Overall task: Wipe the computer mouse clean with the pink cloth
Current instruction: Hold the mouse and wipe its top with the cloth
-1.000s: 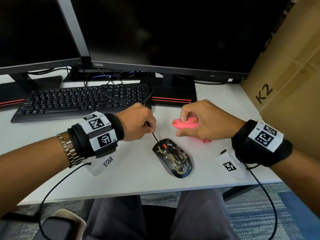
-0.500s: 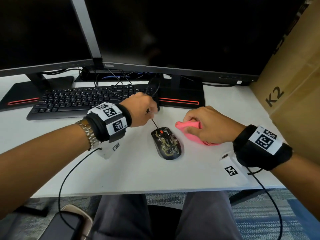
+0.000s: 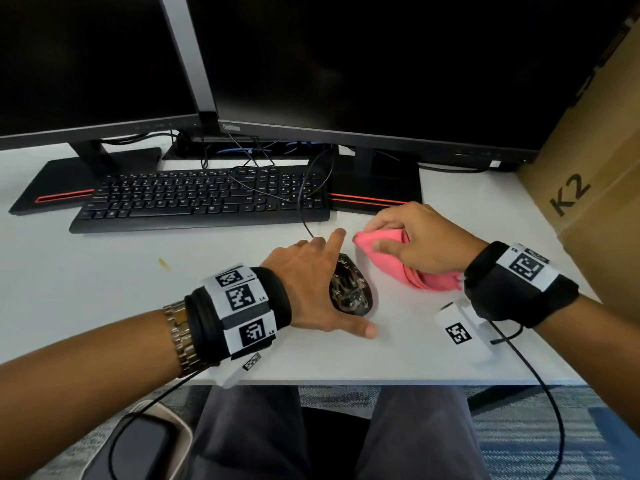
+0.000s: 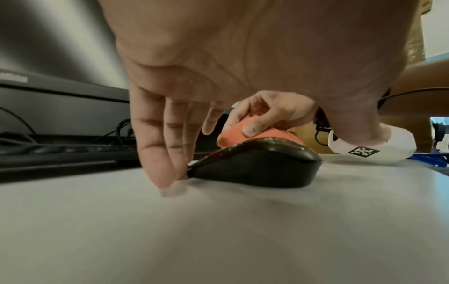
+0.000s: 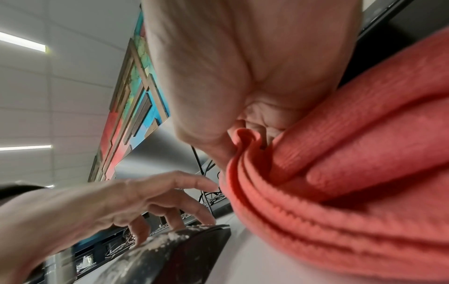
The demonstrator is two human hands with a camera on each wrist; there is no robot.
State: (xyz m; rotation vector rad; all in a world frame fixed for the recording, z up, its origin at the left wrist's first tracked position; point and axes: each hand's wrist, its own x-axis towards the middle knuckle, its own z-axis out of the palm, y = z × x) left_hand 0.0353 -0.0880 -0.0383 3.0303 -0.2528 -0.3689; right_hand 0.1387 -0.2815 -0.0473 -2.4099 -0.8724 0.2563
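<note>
Left hand [image 3: 311, 289]: we spread it flat over the mouse [image 3: 351, 289], fingers straight.
Right hand [image 3: 419, 244]: we grip the pink cloth [image 3: 415, 277] beside it, near the bench's [image 3: 104, 289] front edge.

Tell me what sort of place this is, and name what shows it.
Most likely an office workstation. Two dark monitors stand side by side on a white desk, with a black keyboard in front of them and a wired computer mouse nearby. A cardboard box marked K2 stands at the right.
</note>
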